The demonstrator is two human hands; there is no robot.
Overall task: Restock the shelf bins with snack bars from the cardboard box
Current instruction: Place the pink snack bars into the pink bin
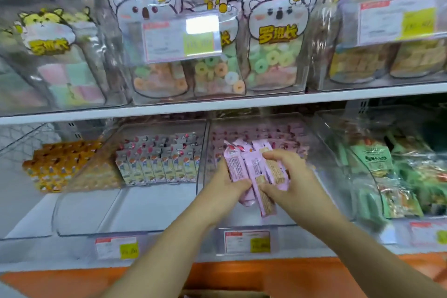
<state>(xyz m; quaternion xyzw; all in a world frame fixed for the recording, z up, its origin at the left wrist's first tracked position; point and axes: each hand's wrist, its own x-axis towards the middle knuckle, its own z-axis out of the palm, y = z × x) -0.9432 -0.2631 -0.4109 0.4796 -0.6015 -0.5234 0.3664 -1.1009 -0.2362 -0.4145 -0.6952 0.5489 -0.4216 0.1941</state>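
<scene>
A handful of pink snack bars is held upright between both hands, inside the clear bin in the middle of the lower shelf. My left hand grips the bundle from the left and below. My right hand curls round it from the right, fingers over the top bars. More pink bars stand in rows at the back of the same bin. A sliver of the cardboard box shows at the bottom edge.
Left of this bin, a clear bin holds pale bars at its back; further left are orange packs. Green packs fill the bin on the right. The upper shelf carries bagged sweets. Price tags hang on the bin fronts.
</scene>
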